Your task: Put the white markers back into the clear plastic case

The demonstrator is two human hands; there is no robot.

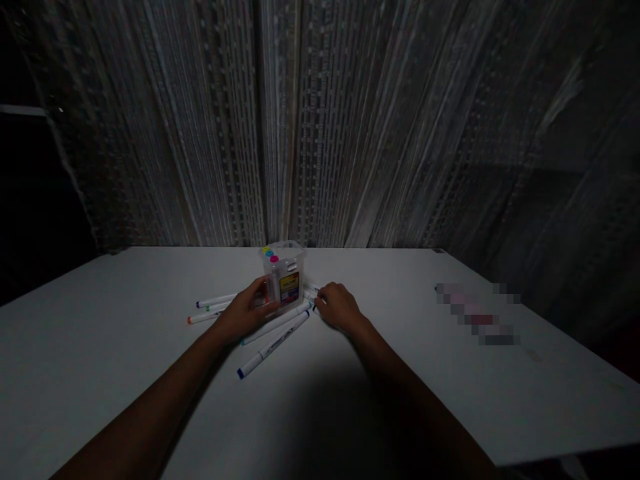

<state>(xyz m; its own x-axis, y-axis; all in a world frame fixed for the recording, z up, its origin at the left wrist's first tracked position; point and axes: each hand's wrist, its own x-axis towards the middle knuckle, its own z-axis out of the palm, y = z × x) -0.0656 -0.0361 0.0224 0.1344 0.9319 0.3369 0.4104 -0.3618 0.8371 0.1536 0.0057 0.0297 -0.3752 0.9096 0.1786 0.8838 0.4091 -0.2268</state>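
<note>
A clear plastic marker box [296,283] with a printed label stands upright on the white table. Yellow, blue and pink marker ends show at its top left. My left hand [243,312] is around the box's left side, thumb at the front and fingers behind. Just right of the box, my right hand [338,305] is closed with its fingertips pinched on a white marker [311,293], which is partly hidden. In front of the box lie two white markers, the nearest a blue-ended marker [274,345]. Several more, among them an orange-ended marker [203,319], lie left of it, partly under my left hand.
The white table [125,347] reaches back to a hanging striped curtain [310,133]. Near the table's right side lies a pixelated pinkish item [473,313] that I cannot make out. The room is dim, and the table's right edge slopes toward me.
</note>
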